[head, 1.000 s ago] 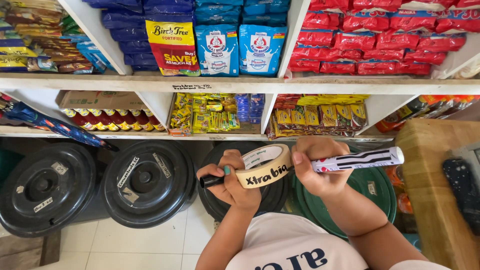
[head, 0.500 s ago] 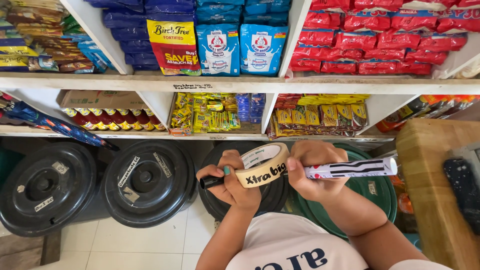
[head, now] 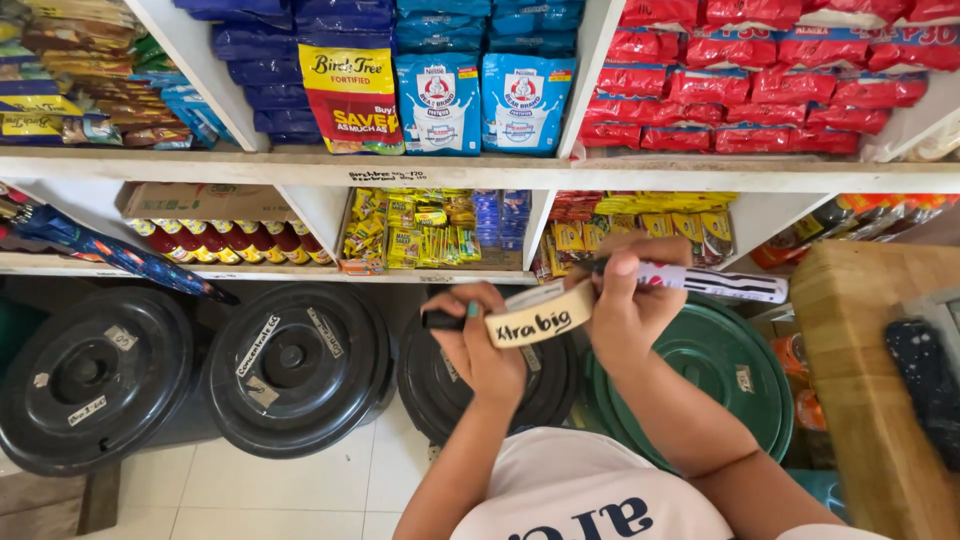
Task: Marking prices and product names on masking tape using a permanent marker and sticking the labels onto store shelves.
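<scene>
My left hand point(head: 487, 352) grips a roll of beige masking tape point(head: 541, 316) with black handwriting on its outer face. A black marker cap point(head: 441, 320) is pinched in the same hand. My right hand point(head: 622, 305) is closed on a white marker point(head: 722, 284), which points right, and its fingers touch the right side of the tape roll. Both hands are held close together at chest height, above a black bin lid point(head: 520, 390).
Two more black lidded bins point(head: 300, 370) point(head: 90, 375) stand on the tiled floor at left, a green lid point(head: 725, 365) at right. White shelves point(head: 300, 168) above hold blue, red and yellow packets. A wooden counter point(head: 870, 360) stands at the right.
Both hands have risen a little with the tape. The marker has tipped from pointing up to the right to roughly level.
</scene>
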